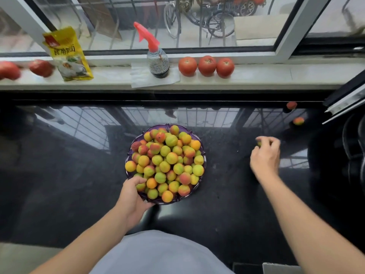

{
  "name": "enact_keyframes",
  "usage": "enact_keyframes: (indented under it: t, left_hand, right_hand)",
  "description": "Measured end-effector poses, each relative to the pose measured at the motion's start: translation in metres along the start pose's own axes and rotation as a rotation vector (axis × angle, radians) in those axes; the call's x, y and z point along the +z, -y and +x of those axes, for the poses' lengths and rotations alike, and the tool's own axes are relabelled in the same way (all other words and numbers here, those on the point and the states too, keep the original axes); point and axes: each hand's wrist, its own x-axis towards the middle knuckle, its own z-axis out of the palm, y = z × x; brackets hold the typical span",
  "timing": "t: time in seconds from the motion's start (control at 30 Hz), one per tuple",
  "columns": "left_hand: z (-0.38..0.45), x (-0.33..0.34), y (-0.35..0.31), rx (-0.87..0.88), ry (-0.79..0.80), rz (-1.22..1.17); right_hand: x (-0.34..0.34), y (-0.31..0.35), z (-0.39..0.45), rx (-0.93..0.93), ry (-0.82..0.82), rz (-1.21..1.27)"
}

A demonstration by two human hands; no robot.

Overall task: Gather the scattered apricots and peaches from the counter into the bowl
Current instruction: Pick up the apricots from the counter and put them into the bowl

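A purple glass bowl (129, 150) heaped with several yellow, green and red apricots and peaches stands mid-counter. My left hand (132, 196) grips its near-left rim, thumb over the edge among the fruit. To the right, my right hand (265, 156) is blurred, its fingers curled around a small greenish fruit (259, 143) that barely shows. Two loose fruits lie on the black counter at the far right: a red one (291, 105) by the back edge and an orange-green one (298, 121) nearer.
On the white windowsill stand three tomatoes (207, 65), a spray bottle (159, 61) with a red trigger, a yellow packet (68, 54) and two red fruits (41, 67) at the left. A dark stove area (353, 151) lies at the counter's right end.
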Motion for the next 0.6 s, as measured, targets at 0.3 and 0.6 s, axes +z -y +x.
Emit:
enact_keyframes:
  t: [0.3, 0.6]
  left_hand:
    - [0.003, -0.012, 0.004, -0.014, 0.004, -0.059]
    - [-0.008, -0.021, 0.003, 0.023, 0.043, 0.001]
  right_hand:
    - [-0.024, 0.082, -0.14, -0.045, 0.434, 0.57]
    - [0.003, 0.124, -0.132, -0.549, 0.246, 0.077]
